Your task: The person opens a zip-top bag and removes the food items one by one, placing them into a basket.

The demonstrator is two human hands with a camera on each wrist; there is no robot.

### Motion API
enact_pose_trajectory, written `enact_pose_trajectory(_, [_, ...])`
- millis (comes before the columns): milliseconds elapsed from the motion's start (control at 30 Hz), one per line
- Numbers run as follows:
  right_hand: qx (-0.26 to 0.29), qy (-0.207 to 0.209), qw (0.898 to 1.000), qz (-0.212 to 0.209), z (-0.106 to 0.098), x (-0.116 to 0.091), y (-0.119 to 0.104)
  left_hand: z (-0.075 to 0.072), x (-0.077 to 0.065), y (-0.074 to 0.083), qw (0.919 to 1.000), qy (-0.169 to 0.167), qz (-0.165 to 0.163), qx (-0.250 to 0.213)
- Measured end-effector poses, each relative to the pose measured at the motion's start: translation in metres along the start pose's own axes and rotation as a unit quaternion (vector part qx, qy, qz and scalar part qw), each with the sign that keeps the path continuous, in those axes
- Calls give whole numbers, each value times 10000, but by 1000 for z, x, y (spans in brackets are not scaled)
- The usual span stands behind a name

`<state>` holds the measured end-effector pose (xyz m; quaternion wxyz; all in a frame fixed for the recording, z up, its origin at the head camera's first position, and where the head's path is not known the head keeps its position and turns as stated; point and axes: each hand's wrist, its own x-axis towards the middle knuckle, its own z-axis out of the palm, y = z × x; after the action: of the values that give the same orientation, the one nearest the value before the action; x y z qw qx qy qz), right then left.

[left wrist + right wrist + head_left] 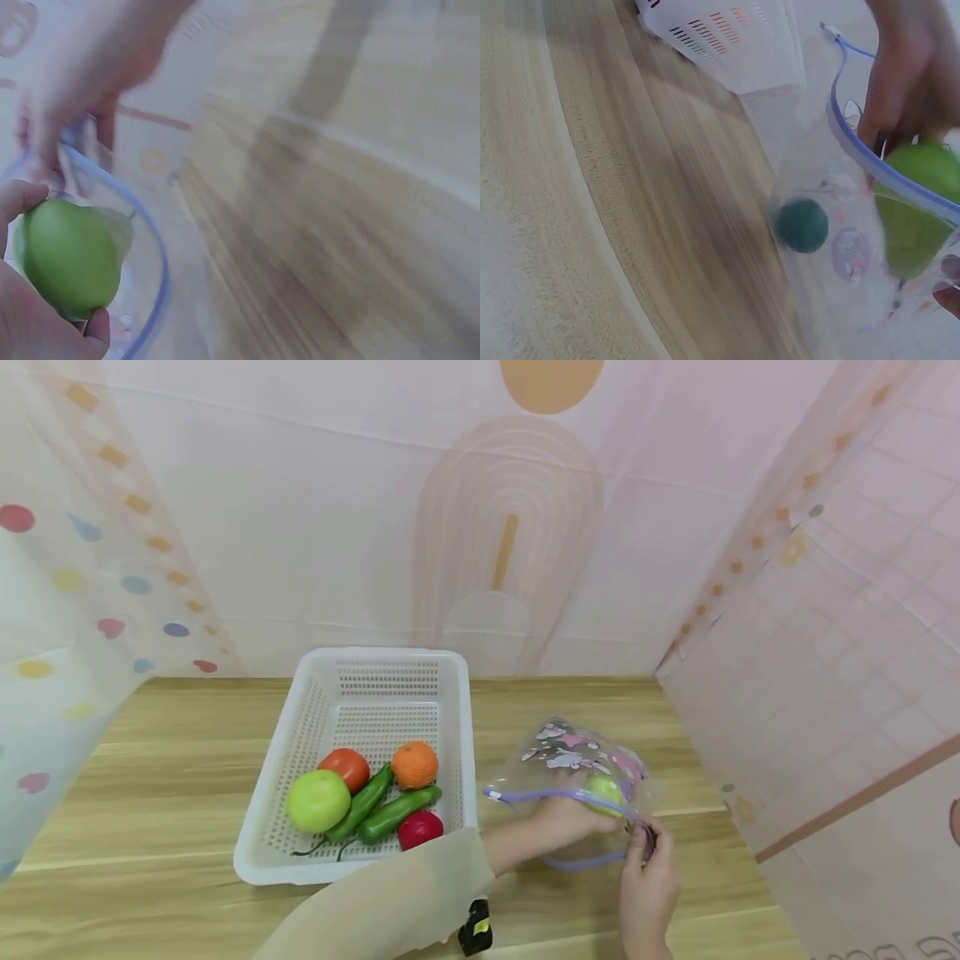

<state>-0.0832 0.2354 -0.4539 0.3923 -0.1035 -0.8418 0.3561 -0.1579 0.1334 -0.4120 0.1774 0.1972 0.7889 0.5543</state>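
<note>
My left hand reaches into a clear zip bag with a purple zip edge and printed figures. Its thumb and fingers grip a green pear, which sits within the bag's mouth in the left wrist view. At the bag's right side, my right hand pinches the purple edge. Through the clear plastic, a dark green round thing shows in the right wrist view, lower than the pear. Part of the left hand is seen only through the plastic.
Left of the bag stands a white perforated basket. In it lie a green apple, a tomato, an orange, two green peppers and a red round item. A printed sheet hangs behind the wooden table.
</note>
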Motion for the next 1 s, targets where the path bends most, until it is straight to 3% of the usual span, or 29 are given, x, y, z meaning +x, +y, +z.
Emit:
enact_pose_trajectory(33, [15,-17,10000,-3,-1,0,0,-3,-8,2,9956,334,29,879])
enact_pose_trajectory(67, [13,-31,10000,-10,-1,0,0,-6,-15,5,9945,657,5,818])
enact_pose_trajectory(200, [0,-31,10000,-30,-3,1,-1,-13,-29,11,9946,557,-239,837])
enact_pose_trajectory(367, [-47,57,10000,65,-1,2,-5,-21,-41,16,9893,789,-313,1183])
enact_pose_trajectory(567, [109,-42,9999,76,1,1,-13,-47,-67,10,9923,927,-293,767])
enact_pose_trajectory(800, [471,-276,9967,594,0,-1,-23,-84,-100,-2,9908,1189,-404,505])
enact_pose_trajectory(1000, [402,-211,9981,405,1,-3,-27,-115,-118,-8,9861,1607,-415,28])
